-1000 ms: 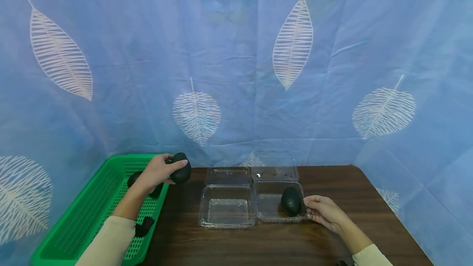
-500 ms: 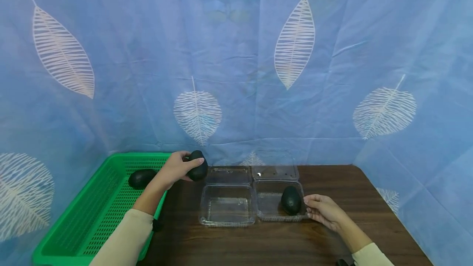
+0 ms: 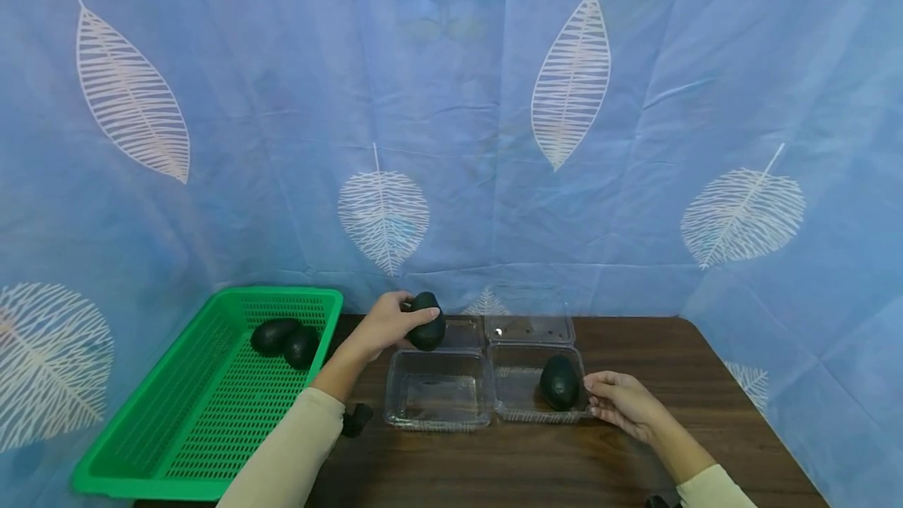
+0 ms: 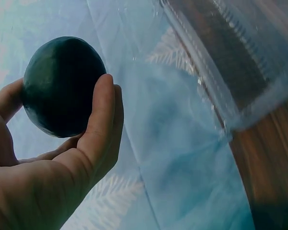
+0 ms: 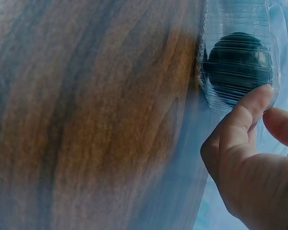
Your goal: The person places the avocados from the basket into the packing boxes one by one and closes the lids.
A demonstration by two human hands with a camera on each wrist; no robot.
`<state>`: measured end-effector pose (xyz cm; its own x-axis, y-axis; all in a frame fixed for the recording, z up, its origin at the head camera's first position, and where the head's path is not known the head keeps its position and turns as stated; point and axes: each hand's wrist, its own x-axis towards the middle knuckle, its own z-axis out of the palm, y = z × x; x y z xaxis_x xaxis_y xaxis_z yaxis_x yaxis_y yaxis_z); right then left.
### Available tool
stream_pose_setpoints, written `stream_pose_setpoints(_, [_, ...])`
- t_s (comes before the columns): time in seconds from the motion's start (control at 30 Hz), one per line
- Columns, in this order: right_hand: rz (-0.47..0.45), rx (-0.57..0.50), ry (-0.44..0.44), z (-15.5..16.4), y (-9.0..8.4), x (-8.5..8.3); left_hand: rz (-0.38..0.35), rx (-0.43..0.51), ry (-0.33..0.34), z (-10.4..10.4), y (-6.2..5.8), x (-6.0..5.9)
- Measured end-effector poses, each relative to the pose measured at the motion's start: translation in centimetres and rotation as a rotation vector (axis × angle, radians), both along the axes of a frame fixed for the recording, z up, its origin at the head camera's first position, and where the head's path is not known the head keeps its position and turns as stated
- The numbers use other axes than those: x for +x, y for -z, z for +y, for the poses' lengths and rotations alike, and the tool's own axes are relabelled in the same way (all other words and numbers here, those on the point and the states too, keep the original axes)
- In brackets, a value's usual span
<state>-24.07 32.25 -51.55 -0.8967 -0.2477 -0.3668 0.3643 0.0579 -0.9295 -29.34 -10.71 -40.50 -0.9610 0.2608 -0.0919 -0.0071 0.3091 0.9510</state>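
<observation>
My left hand (image 3: 386, 324) grips a dark, egg-shaped avocado (image 3: 429, 323) above the back of the left clear plastic container (image 3: 436, 406). In the left wrist view, the fingers and thumb curve round the sides of this avocado (image 4: 62, 86). A second avocado (image 3: 560, 382) lies in the right half of the right clear container (image 3: 513, 392). With thumb and fingers, my right hand (image 3: 624, 404) pinches that container's right rim. The right wrist view shows the fingertips at the ribbed clear wall (image 5: 237, 98), with the avocado (image 5: 237, 62) behind it.
A green perforated basket (image 3: 212, 414) stands at the left, holding two avocados (image 3: 301, 347) near its far right corner. Both containers' clear lids (image 3: 529, 328) lean open at the back. A blue leaf-patterned cloth (image 3: 451, 100) hangs behind the brown wooden table (image 3: 522, 469).
My left hand has carried the avocado rightward, from the basket's edge to the left container's back. My right hand has stayed at the right container's rim.
</observation>
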Motion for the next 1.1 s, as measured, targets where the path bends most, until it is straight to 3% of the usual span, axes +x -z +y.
stream_pose_setpoints(0.33, [0.006, 0.016, -0.008, 0.1, 0.1, 0.2, -0.038, 0.041, 0.104, 3.5, 1.7, -0.8])
stream_pose_setpoints(0.73, [-0.002, 0.032, 0.020, -0.1, 0.0, 0.4, -0.056, 0.020, 0.161, 7.1, 2.5, -1.4])
stream_pose_setpoints(1.1, [0.012, 0.034, 0.019, -0.3, -0.3, 0.4, -0.047, -0.098, 0.170, 9.9, 3.0, -1.5])
